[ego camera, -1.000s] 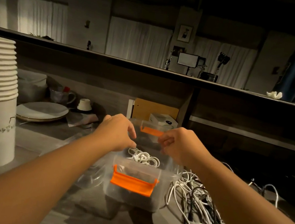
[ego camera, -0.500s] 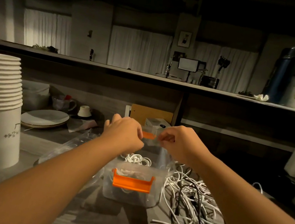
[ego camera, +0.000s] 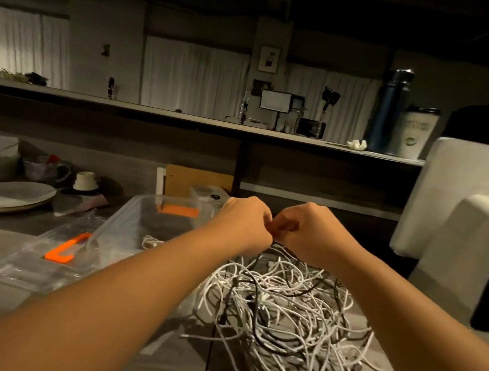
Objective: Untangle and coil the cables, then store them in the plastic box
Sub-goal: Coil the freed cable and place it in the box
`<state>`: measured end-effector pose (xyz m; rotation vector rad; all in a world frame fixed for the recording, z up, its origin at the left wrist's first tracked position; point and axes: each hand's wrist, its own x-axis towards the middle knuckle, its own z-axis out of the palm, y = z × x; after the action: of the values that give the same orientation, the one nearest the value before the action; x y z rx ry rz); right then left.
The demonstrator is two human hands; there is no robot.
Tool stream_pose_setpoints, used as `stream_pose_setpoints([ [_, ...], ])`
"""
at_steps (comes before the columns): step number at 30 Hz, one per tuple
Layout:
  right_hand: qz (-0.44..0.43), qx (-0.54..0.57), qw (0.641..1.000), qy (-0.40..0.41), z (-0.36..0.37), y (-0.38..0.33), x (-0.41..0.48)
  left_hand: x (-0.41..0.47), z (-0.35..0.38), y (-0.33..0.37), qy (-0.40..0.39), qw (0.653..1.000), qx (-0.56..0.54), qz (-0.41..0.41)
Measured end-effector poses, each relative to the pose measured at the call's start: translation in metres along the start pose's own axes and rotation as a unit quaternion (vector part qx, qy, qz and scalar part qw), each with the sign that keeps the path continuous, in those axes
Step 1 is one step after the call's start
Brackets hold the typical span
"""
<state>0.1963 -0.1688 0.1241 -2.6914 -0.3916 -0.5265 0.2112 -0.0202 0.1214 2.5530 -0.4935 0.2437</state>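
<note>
Dim counter, head view. Both hands meet just above centre of frame, over the far edge of the cable heap.

Left hand: fingers curled in, knuckles toward the camera. Right hand: likewise curled, fingertips pressed toward the left hand's. They appear to pinch something small between them, probably a cable end, but what is gripped cannot be told; the fingers cover it.

Tangled cables: large loose heap, mostly white with a few dark strands, lower centre-right of frame, on the counter. No order in it.

Plastic box: clear, open, centre-left, just left of the heap and partly behind the left forearm. An orange latch shows at its far end. Inside, one small white coiled cable is visible beside the forearm.

Lid: clear, with an orange clip, lying flat on the counter at lower left, in front of the box.

Progress, as a judgement: early. One coil appears stored; nearly the whole heap remains to be separated, coiled and boxed, and the lid is not yet fitted.

Hard to make out: most of the box floor, hidden by the forearm and in shadow, so more coils may lie there. Individual cables cannot be traced. The white blocks at right are cut off by the frame edge. Stacked plates sit at left, clear of the work.
</note>
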Motion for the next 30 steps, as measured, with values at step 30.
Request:
stream_pose_setpoints([
  [30,0.098,0.572,0.802,0.14,0.068,0.087,-0.02,0.022,0.124,-0.07,0.135,0.971,-0.187,0.056],
])
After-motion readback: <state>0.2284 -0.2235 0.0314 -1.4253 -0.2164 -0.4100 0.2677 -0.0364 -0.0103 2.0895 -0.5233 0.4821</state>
